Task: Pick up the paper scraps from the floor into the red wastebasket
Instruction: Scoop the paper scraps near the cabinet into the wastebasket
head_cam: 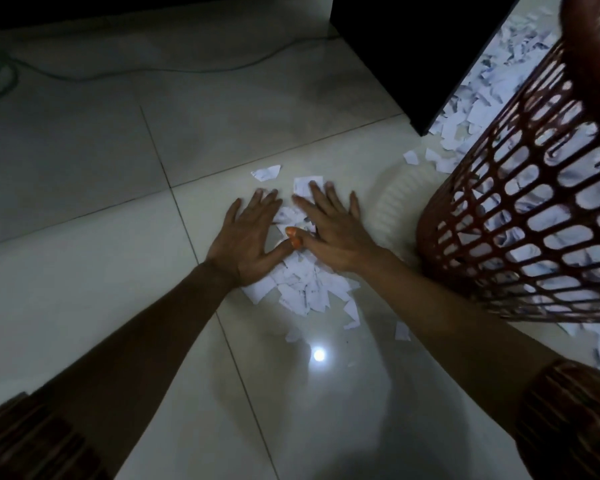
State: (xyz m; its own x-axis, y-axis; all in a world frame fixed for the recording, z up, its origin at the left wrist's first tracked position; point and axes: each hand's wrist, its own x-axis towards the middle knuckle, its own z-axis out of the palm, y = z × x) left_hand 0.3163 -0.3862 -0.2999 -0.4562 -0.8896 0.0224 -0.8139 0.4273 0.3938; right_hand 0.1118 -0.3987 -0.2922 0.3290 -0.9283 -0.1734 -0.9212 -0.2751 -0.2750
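1. Sleeves (39, 441) of a striped garment frame the bottom corners nearest the camera, and two bare forearms reach forward from them over the pale tiled floor (84, 278).
2. Standing just to the right of the right hand, the red wastebasket (520, 216) has lattice walls that show white paper already inside; more loose scraps lie on the floor beyond and behind it.
3. Between and under both hands sits the pile of paper scraps (305, 289), heaped toward the wrists, with a few stray pieces ahead of the fingertips and some nearer the camera.
4. Pressing flat on the left edge of the pile, the left hand (246, 237) has straight, spread fingers.
5. Lying flat on the pile's right edge, the right hand (329, 226) is likewise spread, thumbs nearly meeting.
6. Judgement: the hands bracket the heap for a scoop, and the lift then goes rightward, the right hand being nearer the wastebasket.
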